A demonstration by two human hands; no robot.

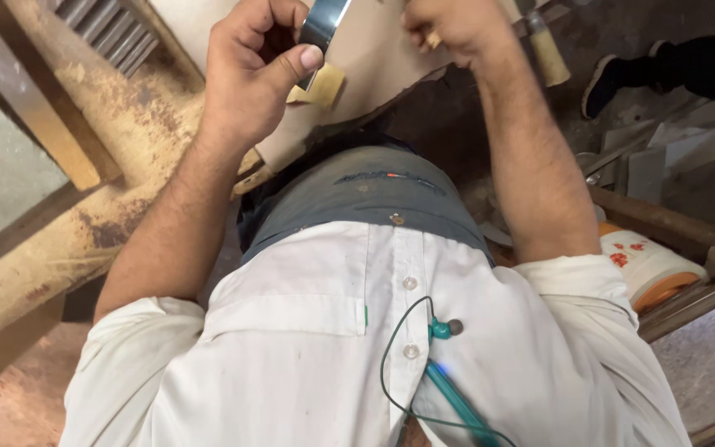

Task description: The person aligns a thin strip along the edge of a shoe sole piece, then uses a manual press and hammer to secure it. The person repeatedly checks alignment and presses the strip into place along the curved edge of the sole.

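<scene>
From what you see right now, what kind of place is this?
Probably a woodworking shop. The left hand holds a flat metal blade over a pale board, dusty wooden beams cross the left side, and a wooden tool handle lies near the right hand.

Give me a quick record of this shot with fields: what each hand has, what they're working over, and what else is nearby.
left hand: grips a flat metal blade, thumb pressed on it
right hand: closed in a fist at the top edge; what it holds is hidden
work surface: pale wooden board with a small wood block beneath the blade
nearby: wooden tool handle; white floral container; another person's dark shoe
clothing: white shirt with teal earphone cable
</scene>
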